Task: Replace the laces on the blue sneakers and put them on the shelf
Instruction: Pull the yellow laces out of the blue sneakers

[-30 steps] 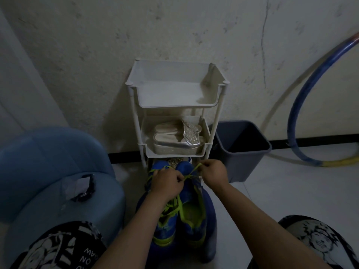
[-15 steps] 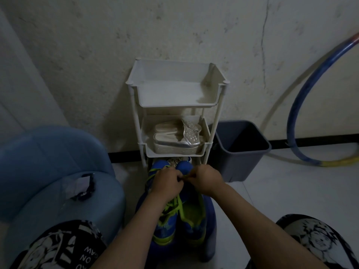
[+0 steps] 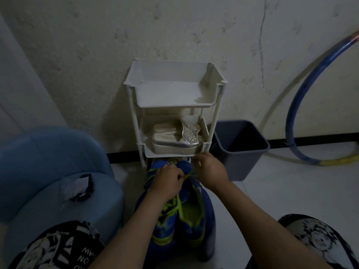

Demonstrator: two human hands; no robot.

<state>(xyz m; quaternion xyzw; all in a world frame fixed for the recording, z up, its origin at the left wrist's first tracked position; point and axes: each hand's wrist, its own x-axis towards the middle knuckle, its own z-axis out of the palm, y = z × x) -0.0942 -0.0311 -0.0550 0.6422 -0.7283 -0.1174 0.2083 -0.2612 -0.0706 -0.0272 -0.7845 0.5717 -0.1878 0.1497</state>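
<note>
The blue sneakers [image 3: 165, 229] stand side by side between our knees, heels toward us and toes pointing at the foot of the shelf [image 3: 169, 104]. They rest on something dark blue and rounded; we cannot tell what it is. A green lace [image 3: 189, 174] runs through the eyelets of the pair and hangs in loose loops over the open tongues.

Both our hands are over the toe end of the sneakers, above the front eyelets. Our left hand [image 3: 167, 181] is curled into a loose fist, its thumb and fingertips pinching the lace right over the left shoe. Our right hand [image 3: 210, 171] sits just beside it, a little farther forward over the right shoe, fingers curled in, and it grips the other end of the same short stretch. That piece of lace runs taut between the two hands.

The shelf is a white three-tier rack against the wall. Its top tray is bare, and the middle tray holds silver sandals [image 3: 174, 136]. Just right of the rack is a grey bin [image 3: 240, 148], and beyond it a blue hoop [image 3: 297, 105] leans on the wall. On our left is a blue seat [image 3: 48, 162].
</note>
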